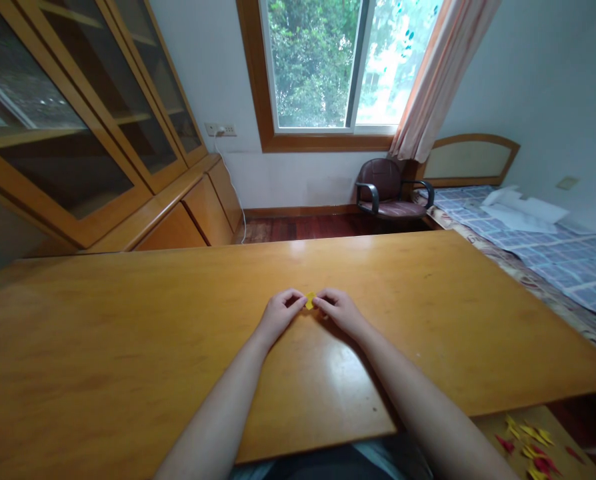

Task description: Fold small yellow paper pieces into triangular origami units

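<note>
A small yellow piece of folded paper (310, 301) is held just above the desk, between my two hands. My left hand (281, 312) pinches its left side with thumb and forefinger. On the other side my right hand (342, 311) grips it the same way. The fingertips cover the paper's edges, so its full shape cannot be made out. Both forearms reach forward over the wooden desk (128, 347).
At the lower right, several yellow and red folded papers (533, 447) lie on a lower brown surface (498, 427). Beyond the desk are an office chair (393, 190), a bed (558, 253) and a window (313, 67). A glass-doored cabinet (153, 180) stands left.
</note>
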The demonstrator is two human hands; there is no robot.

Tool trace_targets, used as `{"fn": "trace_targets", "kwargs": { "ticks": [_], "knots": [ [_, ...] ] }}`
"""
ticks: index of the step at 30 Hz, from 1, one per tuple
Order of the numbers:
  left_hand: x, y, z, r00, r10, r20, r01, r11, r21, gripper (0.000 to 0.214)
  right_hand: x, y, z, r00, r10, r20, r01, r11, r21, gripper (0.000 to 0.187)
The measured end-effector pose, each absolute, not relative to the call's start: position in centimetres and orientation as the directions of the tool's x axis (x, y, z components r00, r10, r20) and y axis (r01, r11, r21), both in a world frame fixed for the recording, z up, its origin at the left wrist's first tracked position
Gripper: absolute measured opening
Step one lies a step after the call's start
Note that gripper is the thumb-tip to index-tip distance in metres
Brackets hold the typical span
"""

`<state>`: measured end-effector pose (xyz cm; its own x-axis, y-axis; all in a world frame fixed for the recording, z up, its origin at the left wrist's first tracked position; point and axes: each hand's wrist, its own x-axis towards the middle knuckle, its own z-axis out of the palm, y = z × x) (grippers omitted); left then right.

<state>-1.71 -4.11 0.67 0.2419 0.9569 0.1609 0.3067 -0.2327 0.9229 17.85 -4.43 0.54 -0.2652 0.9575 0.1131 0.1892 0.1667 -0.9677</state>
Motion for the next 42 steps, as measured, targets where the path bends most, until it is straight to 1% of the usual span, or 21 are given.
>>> {"fn": "trace_targets", "kwargs": {
  "ticks": [16, 27, 42],
  "knots": [
    [-1.47, -3.96, 0.65, 0.247, 0.957, 0.154, 0.330, -0.232, 0.915, 0.028, 17.90, -4.42, 0.55, -0.271, 0.949, 0.160, 0.258, 0.232, -0.938, 0.023],
    [-1.44, -4.09, 1.10, 0.241, 0.960, 0.140, 0.308, -0.212, 0.927, 0.028, 17.90, -4.21, 0.06, -0.266, 0.955, 0.130, 0.224, 0.192, -0.956, 0.025],
    [-1.51, -3.87, 0.39, 0.229, 0.965, 0.129, 0.296, -0.196, 0.935, 0.027, 17.77, -4.13, 0.18, -0.261, 0.957, 0.129, 0.272, 0.202, -0.941, 0.023]
  ]
}}
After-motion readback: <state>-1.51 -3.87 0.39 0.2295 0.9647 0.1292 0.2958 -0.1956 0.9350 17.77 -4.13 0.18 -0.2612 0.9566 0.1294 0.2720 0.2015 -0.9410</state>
